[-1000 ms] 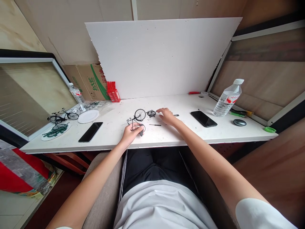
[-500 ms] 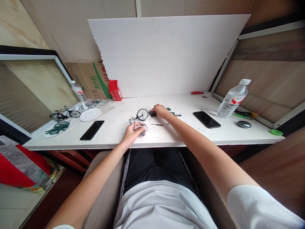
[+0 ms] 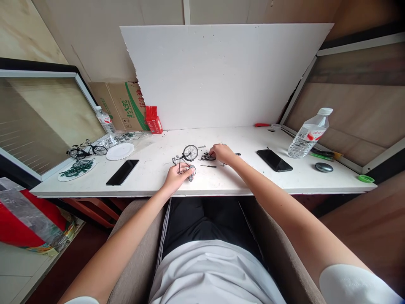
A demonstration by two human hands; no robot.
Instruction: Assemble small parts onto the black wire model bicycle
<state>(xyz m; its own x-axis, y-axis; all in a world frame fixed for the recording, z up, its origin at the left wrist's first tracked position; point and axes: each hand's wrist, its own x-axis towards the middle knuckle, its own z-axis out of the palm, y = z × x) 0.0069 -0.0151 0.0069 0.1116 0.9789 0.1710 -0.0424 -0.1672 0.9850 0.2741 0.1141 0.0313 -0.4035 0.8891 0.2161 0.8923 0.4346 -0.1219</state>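
Your left hand (image 3: pixel 175 177) grips the half-built model bike (image 3: pixel 190 153), mid-table (image 3: pixel 221 183) toward the near edge. Your right hand (image 3: pixel 223 153) pinches a loose wheel (image 3: pixel 206 157) lying just right of the bike.

We're counting two black phones (image 3: pixel 122 172) (image 3: pixel 274 160), two water bottles (image 3: pixel 308 134) (image 3: pixel 106 121) and two white plates (image 3: pixel 119 151) (image 3: pixel 76 169). There's one finished bike (image 3: pixel 87 150) plus one half-built bike (image 3: pixel 185 159), so two models. Then just one cardboard box (image 3: pixel 118 105), one red box (image 3: pixel 153 120) and one green cap (image 3: pixel 367 178).

Right hand (image 3: pixel 221 153) reached loose wheel (image 3: pixel 208 157) — dragged it nearer.
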